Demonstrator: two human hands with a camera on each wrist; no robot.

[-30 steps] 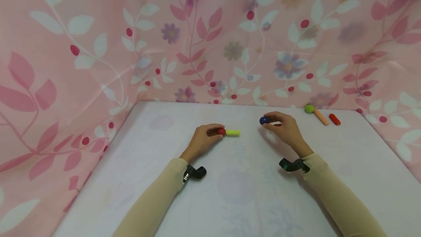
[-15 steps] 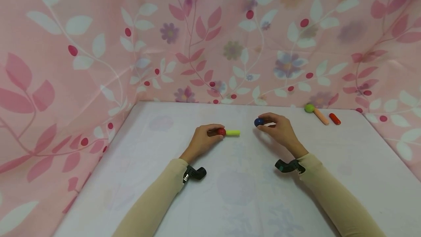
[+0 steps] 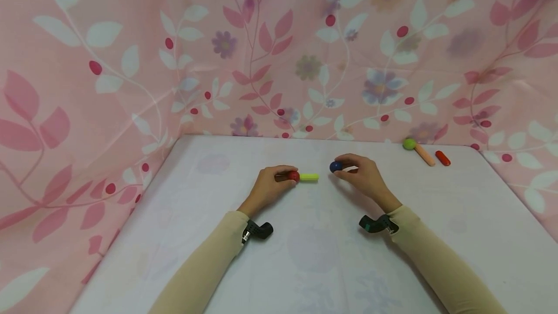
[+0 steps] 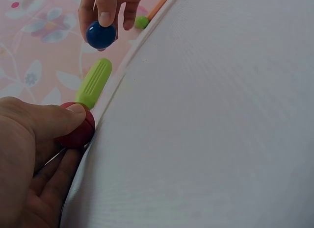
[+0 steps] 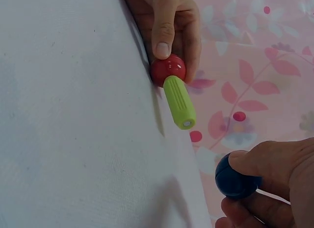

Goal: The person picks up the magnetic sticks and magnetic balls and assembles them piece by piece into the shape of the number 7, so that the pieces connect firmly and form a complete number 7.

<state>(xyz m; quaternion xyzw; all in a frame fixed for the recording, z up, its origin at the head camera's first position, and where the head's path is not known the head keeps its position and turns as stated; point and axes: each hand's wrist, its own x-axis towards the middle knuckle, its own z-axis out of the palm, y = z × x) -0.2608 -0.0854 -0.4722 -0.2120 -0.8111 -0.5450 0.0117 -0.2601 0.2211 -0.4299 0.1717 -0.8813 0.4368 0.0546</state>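
My left hand [image 3: 272, 182] pinches a glossy red ball [image 5: 168, 70] between thumb and fingers. A ribbed lime-green stick [image 5: 178, 103] is joined to the ball and points right, toward the other hand. Its free end shows a small pale metallic disc in the right wrist view. My right hand [image 3: 364, 176] pinches a dark blue ball [image 4: 101, 35] between thumb and fingertips. In the head view this ball sits just right of the stick's free end, with a small gap between them.
At the back right of the white table [image 3: 305, 256] lies a green ball [image 3: 409, 144] joined to an orange stick [image 3: 424, 154]. Beside it is a short red stick [image 3: 442, 158]. A pink floral cloth [image 3: 279, 52] hangs behind and at the sides.
My right hand has moved left and slightly nearer to me with the blue ball, closing on the green stick's end. The left hand with the red ball stays almost still.
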